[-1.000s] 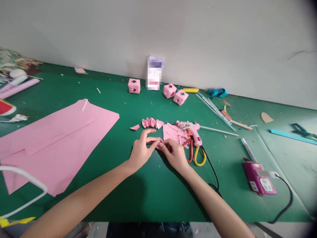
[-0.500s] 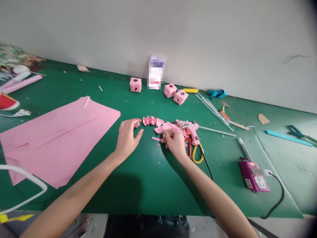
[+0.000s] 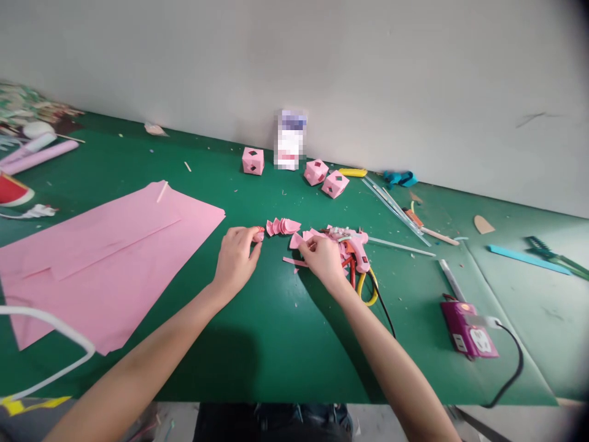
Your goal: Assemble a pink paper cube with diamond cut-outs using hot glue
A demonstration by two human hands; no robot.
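My left hand rests low over the green table, thumb and fingers closed around a small folded pink paper piece. Just right of it, several curved pink paper pieces lie overlapped in a row. My right hand pinches a pink paper cutout at the edge of a heap of pink scraps, partly hidden by the hand. Against that heap lies a pink glue gun with a clear glue stick in its back. Scissors with a yellow handle lie partly beneath it.
Large pink paper sheets cover the left side. Three pink paper cubes with cut-out holes stand near the wall. A purple power adapter with a black cord sits at right. A white curved bar crosses the lower left.
The row of curved pink pieces is bunched closer together. My left thumb has closed toward its fingers, and my right hand has picked at a cutout from the heap's left edge.
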